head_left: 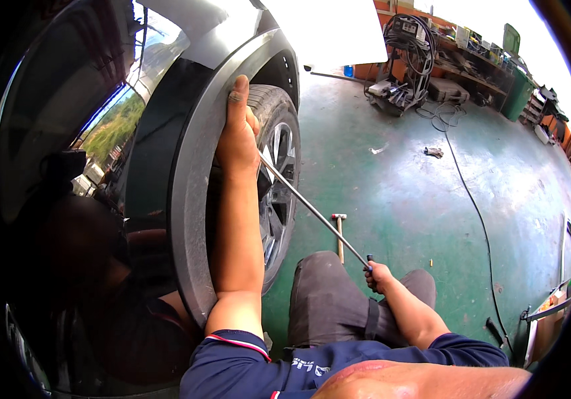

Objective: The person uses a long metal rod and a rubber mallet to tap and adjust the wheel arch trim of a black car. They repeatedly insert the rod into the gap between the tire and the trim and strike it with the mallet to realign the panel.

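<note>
A long, thin metal rod (315,211) runs slantwise from the wheel arch down to my lap. My right hand (380,276) is closed round its dark handle end, above my knee. At the other end my left hand (237,136) is closed, its thumb pointing up along the grey wheel-arch trim (195,166). The rod enters at the heel of this hand; its far tip is hidden by the hand or the arch. Just behind the left hand is the tyre (275,103) with its spoked wheel (284,156). The dark, glossy car body (149,146) stands on my left.
A wooden-handled hammer (340,239) lies on the green floor beyond my knees. Farther off stand a cart with coiled cables (408,53) and a loaded shelf (471,76). A black cable (471,193) crosses the floor on the right, past a small dark object (433,152).
</note>
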### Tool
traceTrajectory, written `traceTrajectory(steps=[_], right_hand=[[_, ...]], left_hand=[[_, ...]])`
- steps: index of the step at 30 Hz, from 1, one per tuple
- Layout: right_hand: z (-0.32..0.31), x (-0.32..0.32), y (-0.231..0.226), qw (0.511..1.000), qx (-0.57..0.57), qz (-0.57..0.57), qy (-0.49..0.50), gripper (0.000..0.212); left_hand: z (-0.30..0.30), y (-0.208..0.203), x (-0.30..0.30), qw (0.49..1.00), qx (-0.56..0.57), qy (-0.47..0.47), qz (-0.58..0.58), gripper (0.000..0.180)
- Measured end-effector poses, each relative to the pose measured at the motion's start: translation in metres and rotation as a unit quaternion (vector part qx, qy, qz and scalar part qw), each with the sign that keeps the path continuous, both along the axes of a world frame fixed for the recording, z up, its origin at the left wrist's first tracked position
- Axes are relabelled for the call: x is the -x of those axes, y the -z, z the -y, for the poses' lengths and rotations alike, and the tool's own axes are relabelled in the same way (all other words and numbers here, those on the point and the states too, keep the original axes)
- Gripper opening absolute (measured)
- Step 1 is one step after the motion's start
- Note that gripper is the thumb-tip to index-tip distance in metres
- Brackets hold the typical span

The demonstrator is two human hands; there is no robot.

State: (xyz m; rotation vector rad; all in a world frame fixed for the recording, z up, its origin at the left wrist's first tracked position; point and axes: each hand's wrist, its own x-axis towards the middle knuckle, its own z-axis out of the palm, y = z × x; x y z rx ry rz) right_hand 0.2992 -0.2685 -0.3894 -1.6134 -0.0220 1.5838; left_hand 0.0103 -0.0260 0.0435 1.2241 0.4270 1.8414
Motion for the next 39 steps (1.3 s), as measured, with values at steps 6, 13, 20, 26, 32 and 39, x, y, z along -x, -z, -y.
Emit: traceTrajectory(steps=[6, 13, 20, 26, 32, 39], right_hand=[[0.005, -0.061, -0.034, 0.995, 0.030, 0.067, -0.061, 0.035], [0.026, -0.084, -0.099, 0.987, 0.068, 0.132, -0.060, 0.030], [0.012, -0.014, -0.022, 0.996, 0.020, 0.087, -0.003, 0.027], [0.006, -0.042, -0.041, 0.996, 0.030, 0.083, -0.030, 0.028], [0.029, -0.084, -0.093, 0.991, 0.059, 0.114, -0.041, 0.031], [0.029, -0.074, -0.062, 0.992, 0.038, 0.108, -0.045, 0.036]], left_hand=[[0.000, 0.002, -0.001, 1.000, 0.002, 0.028, 0.015, 0.036], [0.010, -0.004, -0.008, 0.997, 0.055, 0.051, 0.035, 0.053], [0.004, -0.003, -0.006, 0.999, 0.018, 0.040, 0.024, 0.050], [0.001, -0.002, 0.002, 1.000, -0.020, 0.011, 0.006, 0.037], [0.004, 0.003, -0.011, 0.998, 0.034, 0.032, 0.035, 0.060], [0.007, -0.002, -0.006, 0.999, 0.017, 0.020, 0.044, 0.035]])
